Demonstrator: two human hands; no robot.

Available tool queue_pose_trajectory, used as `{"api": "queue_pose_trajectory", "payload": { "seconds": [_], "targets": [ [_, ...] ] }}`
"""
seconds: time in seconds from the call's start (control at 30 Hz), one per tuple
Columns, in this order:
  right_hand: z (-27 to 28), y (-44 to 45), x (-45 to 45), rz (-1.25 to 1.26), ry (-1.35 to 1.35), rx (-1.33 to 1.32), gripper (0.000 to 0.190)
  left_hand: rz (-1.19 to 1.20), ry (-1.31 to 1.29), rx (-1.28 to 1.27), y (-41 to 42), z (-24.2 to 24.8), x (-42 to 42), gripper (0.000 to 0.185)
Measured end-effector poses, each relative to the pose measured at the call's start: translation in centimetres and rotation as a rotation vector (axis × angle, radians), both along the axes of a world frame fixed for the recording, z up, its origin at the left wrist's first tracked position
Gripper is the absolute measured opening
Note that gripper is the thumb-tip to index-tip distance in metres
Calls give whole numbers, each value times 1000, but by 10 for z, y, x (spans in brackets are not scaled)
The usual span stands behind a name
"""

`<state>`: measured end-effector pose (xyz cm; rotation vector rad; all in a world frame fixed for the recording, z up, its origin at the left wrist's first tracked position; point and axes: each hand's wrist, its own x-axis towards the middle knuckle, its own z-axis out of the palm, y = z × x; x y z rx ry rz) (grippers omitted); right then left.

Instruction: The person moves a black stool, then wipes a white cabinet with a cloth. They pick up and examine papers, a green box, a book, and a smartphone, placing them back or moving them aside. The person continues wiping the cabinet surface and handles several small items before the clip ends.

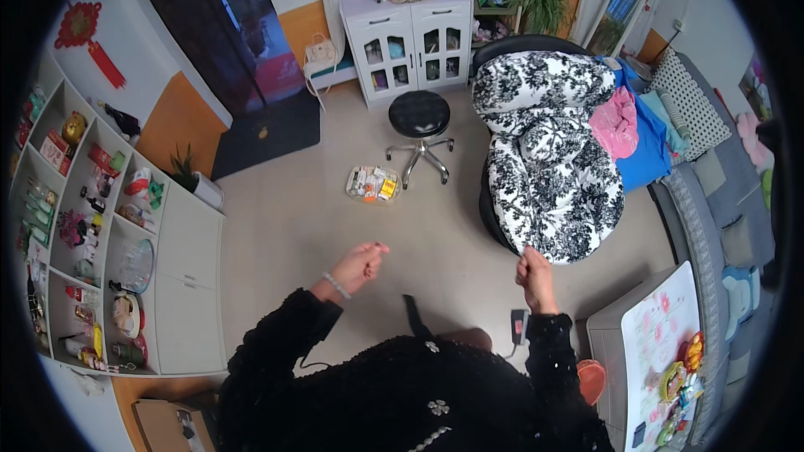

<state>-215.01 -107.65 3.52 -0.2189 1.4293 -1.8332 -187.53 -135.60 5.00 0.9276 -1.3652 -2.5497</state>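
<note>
Both of my hands are raised in front of my body above the tiled floor point(433, 245). My left hand point(361, 265), with a pale bead bracelet point(337, 285) at its wrist, has its fingers curled in and shows nothing in them. Well apart from it, my right hand point(536, 276) is also closed, its fingertips overlapping the lower edge of the black-and-white patterned armchair point(559, 201) in the picture. Farther out on the floor is a clear plastic basket point(370, 202) of small boxes. A black swivel stool point(419, 114) on a chrome base stands behind it.
White shelving point(188, 232) with many ornaments lines the left side. At the right are a table point(650, 320) with a floral cover and a grey sofa point(722, 201). A white cabinet point(411, 44) stands under the window. Near my right sleeve is an extension socket point(519, 325) with a cord.
</note>
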Motion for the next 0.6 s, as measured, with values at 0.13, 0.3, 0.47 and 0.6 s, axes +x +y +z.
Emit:
{"api": "queue_pose_trajectory", "payload": {
  "seconds": [0.13,0.3,0.47,0.6],
  "targets": [
    [4,-86,10,158,41,42,24,199,74,-161,-60,4,26,23],
    [-20,-168,7,254,-54,40,15,337,15,-126,-143,10,55,26],
    [-28,-290,-7,302,-184,11,12,463,-64,-98,-238,36,89,25],
    [-9,-415,-13,461,-106,13,15,624,-26,-136,-321,54,117,24]
  ]
}}
